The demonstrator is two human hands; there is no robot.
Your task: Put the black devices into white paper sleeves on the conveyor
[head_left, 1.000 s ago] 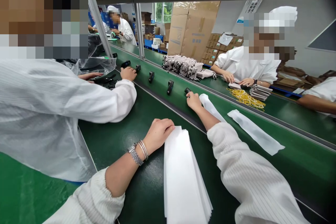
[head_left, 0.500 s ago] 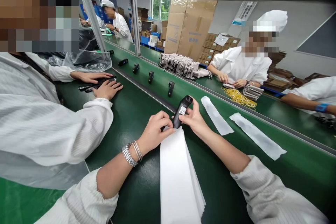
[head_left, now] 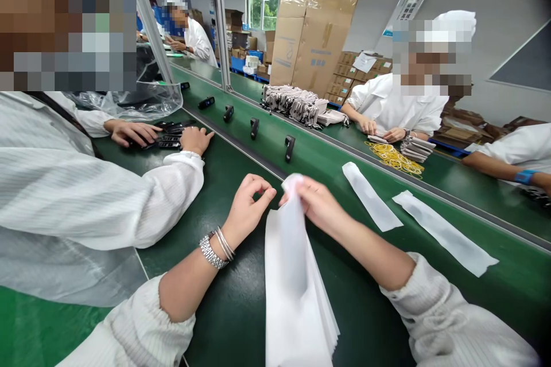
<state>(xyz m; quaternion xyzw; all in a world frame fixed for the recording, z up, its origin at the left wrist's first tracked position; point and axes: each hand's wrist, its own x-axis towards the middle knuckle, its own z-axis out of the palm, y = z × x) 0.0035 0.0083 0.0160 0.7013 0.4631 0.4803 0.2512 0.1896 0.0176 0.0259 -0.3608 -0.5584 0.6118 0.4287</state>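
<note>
My right hand (head_left: 318,202) pinches the top end of a thin white sleeve bag (head_left: 294,246), lifted over the stack. A blurred greyish shape shows through it; the black device seen earlier is out of sight. Just left of the bag's top, my left hand (head_left: 252,202) is closed, thumb and forefinger together, with nothing visible between them. Beneath both hands, a fanned stack of flat white sleeve bags (head_left: 284,327) lies on the green work surface. To the right on the belt rest two filled-looking white bags, one nearer the middle (head_left: 371,198) and one farther right (head_left: 445,233).
Several small black devices stand along the green belt (head_left: 327,183), the nearest black device (head_left: 290,148) just beyond my hands. On the left, a co-worker's hands (head_left: 196,140) rest by black devices. Across the line, another person handles bundles near yellow bands (head_left: 395,159).
The black device has gone from view, apparently into the white bag my right hand now lifts. My left hand has come off the stack. Bags and devices on the belt have shifted right.
</note>
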